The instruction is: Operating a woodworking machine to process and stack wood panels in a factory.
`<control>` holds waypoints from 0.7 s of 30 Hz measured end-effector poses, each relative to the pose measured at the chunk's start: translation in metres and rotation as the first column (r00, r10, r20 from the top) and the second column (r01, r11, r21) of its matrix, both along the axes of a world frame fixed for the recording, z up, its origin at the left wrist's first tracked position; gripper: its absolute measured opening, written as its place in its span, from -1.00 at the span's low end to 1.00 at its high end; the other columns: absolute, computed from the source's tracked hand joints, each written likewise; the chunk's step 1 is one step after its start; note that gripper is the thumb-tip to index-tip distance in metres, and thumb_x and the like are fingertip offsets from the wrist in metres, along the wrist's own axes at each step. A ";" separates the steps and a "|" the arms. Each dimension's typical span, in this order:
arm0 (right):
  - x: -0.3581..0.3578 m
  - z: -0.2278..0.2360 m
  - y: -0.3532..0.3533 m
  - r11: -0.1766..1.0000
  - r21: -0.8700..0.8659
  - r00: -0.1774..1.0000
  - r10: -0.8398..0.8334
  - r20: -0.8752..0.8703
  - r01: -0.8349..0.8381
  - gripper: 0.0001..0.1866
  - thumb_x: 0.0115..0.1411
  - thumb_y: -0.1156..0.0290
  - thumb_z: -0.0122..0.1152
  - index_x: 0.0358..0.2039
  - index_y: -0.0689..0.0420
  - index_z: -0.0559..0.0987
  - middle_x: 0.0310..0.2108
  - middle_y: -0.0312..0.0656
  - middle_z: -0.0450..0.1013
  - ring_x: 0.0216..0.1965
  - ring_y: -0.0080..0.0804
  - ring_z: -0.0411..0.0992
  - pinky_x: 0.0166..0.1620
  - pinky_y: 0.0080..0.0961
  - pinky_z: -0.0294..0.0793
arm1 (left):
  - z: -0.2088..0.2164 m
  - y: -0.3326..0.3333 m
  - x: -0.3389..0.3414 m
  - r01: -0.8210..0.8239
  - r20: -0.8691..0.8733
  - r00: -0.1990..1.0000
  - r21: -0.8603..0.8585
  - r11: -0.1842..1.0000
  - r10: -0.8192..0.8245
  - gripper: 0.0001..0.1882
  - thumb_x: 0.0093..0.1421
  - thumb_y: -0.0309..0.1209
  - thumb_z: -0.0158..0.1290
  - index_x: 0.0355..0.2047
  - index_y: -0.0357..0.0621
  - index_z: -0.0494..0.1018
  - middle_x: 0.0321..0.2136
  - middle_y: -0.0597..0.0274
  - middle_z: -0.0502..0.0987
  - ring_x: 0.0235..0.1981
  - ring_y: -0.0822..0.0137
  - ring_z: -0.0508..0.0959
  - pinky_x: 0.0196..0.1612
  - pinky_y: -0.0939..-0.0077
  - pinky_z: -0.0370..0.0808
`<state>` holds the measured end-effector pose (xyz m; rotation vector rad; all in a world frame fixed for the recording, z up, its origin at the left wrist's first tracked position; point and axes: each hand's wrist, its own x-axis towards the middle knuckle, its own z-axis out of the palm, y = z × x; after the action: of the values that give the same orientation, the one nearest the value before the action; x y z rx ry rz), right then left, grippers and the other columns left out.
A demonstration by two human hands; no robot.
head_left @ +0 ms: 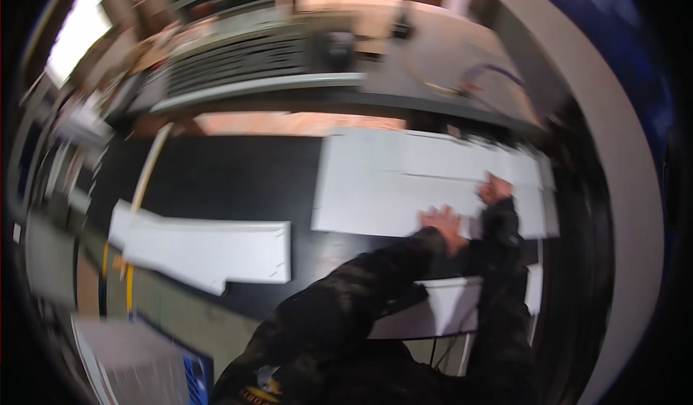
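Observation:
A large white sheet (361, 188) lies on the dark work table at the right, with a thin dark line across its upper right part. My left hand (444, 227) rests on its near edge, fingers spread and holding nothing. Just right of it and farther up, my right hand (496, 188) is over the sheet near the right end of that line. Its fingers look curled together; blur hides whatever they may hold.
On the table's left lies a white cut piece (202, 246) with a notched near edge. A wooden strip (153, 163) is beside it. Beyond stands a raised shelf with a black keyboard (238, 62) and a dark mouse (334, 50). Another white piece (451, 307) is below my forearms.

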<state>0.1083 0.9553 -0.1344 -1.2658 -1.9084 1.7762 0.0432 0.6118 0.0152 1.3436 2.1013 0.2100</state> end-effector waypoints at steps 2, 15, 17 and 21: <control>0.043 0.008 0.048 0.975 0.154 0.986 0.166 -0.035 -0.159 -0.26 0.58 -0.31 -0.10 -0.67 -0.08 0.30 -0.77 -0.31 0.21 -0.79 -0.47 0.09 -0.69 -0.37 -0.04 | 0.061 -0.008 0.011 0.101 -0.005 0.995 0.085 0.991 -0.101 -0.14 0.34 0.14 0.17 0.52 -0.03 0.33 0.50 -0.19 0.29 0.33 -0.36 0.51 0.31 -0.45 0.46; -0.028 0.086 -0.130 0.977 -0.151 0.987 0.139 -0.086 -0.150 -0.40 0.59 0.07 0.09 -0.65 0.01 0.32 -0.80 -0.21 0.28 -0.83 -0.36 0.20 -0.71 -0.36 0.13 | 0.142 -0.482 -0.003 -0.474 0.081 0.837 0.602 0.642 0.542 -0.51 0.52 -0.10 0.11 0.22 -0.25 0.56 -0.01 -0.15 0.69 -0.01 -0.21 0.69 0.03 -0.02 0.65; -0.052 0.100 -0.215 0.935 -0.156 0.946 0.324 0.013 -0.318 -0.50 0.61 -0.03 0.08 -0.33 0.17 0.46 -0.68 -0.15 0.45 -0.76 -0.36 0.36 -0.71 -0.41 0.21 | 0.105 -0.557 -0.024 -0.557 -0.022 0.666 0.652 0.515 0.746 -0.50 0.51 -0.11 0.13 0.25 -0.24 0.54 -0.03 -0.13 0.68 -0.04 -0.20 0.69 0.02 0.00 0.64; -0.111 0.177 -0.465 0.759 -0.103 0.743 0.651 0.157 -0.643 -0.43 0.56 -0.11 0.16 -0.05 0.26 0.49 -0.52 -0.05 0.58 -0.71 -0.34 0.49 -0.70 -0.44 0.37 | 0.077 -0.693 -0.061 -0.723 -0.069 0.388 0.596 0.350 0.919 -0.41 0.51 -0.12 0.12 0.39 -0.22 0.40 0.02 -0.12 0.59 -0.02 -0.21 0.65 0.05 0.00 0.62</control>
<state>-0.0030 0.4901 0.0428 -0.8329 -2.6750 2.0580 -0.0177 -0.0810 0.0918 0.2903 3.1083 1.0476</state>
